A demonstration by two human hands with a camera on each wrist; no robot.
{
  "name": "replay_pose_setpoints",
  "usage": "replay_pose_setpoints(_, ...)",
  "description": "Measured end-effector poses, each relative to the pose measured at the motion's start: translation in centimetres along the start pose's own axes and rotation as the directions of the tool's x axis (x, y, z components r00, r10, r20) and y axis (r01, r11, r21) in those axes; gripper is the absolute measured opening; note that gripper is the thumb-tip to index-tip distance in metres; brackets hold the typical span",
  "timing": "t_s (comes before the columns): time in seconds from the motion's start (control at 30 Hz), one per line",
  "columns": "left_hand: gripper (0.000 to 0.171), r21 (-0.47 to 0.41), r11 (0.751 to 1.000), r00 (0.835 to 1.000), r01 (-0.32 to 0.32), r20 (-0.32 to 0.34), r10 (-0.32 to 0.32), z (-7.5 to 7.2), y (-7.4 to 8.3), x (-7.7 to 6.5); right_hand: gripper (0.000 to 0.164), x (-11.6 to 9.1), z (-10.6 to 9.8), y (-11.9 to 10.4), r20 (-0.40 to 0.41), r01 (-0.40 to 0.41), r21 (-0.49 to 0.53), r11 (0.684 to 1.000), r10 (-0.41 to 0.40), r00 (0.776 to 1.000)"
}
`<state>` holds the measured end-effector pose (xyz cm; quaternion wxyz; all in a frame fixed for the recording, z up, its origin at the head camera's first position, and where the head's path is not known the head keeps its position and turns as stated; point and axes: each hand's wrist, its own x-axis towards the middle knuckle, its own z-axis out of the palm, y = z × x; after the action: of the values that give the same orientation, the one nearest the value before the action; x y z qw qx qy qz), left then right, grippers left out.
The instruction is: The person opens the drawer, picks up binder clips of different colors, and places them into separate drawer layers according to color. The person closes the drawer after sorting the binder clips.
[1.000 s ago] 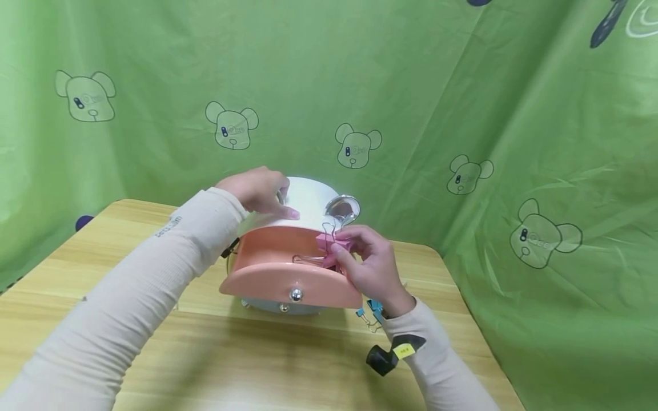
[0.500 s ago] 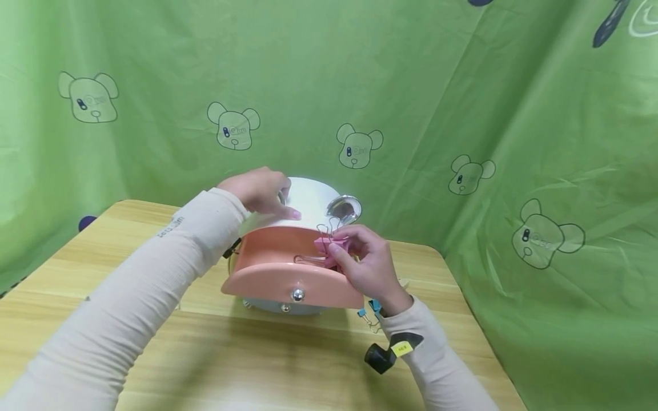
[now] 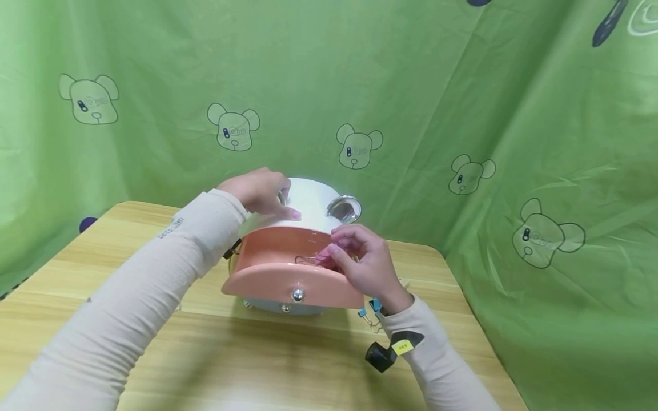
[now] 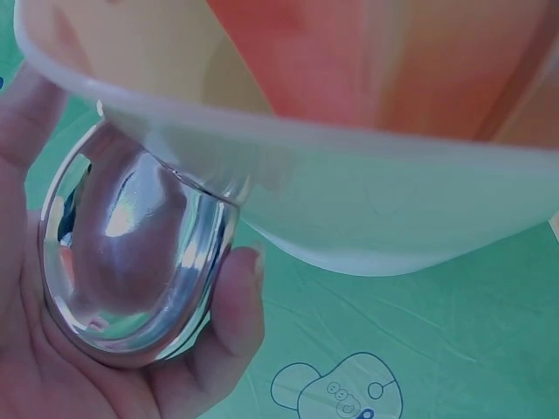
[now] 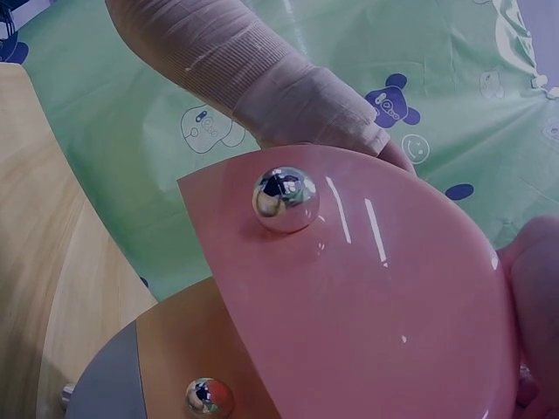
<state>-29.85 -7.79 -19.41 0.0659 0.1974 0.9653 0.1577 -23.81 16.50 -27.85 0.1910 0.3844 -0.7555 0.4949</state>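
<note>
The left hand (image 3: 259, 193) grips a chrome bell (image 4: 131, 253) on the white case (image 3: 313, 200) — a firm hold there suits, since the pulled-out peach drawer (image 3: 272, 283) could tip it. The right hand (image 3: 370, 262), thumb and fingers bent, is at a pink binder clip (image 3: 324, 258) inside the drawer; whether they pinch it I cannot tell — releasing low should be gentlest
</note>
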Motion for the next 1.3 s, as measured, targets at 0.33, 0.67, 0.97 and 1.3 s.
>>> replay_pose_setpoints(0.33, 0.047, 0.001, 1.000, 1.000, -0.010, 0.011, 0.010, 0.0, 0.4, 0.0, 0.016, -0.3, -0.3, 0.0, -0.034, -0.005, 0.022, 1.000, 0.005, 0.999)
replay_pose_setpoints(0.67, 0.048, 0.032, 0.998, 0.998, -0.050, -0.027, 0.050, 0.2, 0.1, 0.1, 0.014, -0.5, -0.9, 0.7, -0.110, 0.067, 0.020, 0.998, -0.064, 0.992)
replay_pose_setpoints(0.97, 0.059, -0.025, 0.997, 0.985, -0.076, -0.159, 0.071, 1.2, -0.7, -0.6, 0.025, -0.6, -1.5, 1.1, -0.102, -0.001, -0.014, 1.000, 0.000, 0.995)
replay_pose_setpoints(1.3, 0.071, -0.252, 0.954, 0.946, -0.159, -0.315, 0.074, 3.0, -2.3, -2.0, 0.075, -1.0, -2.3, 1.6, 0.152, -0.057, -0.108, 0.993, 0.073, 0.986)
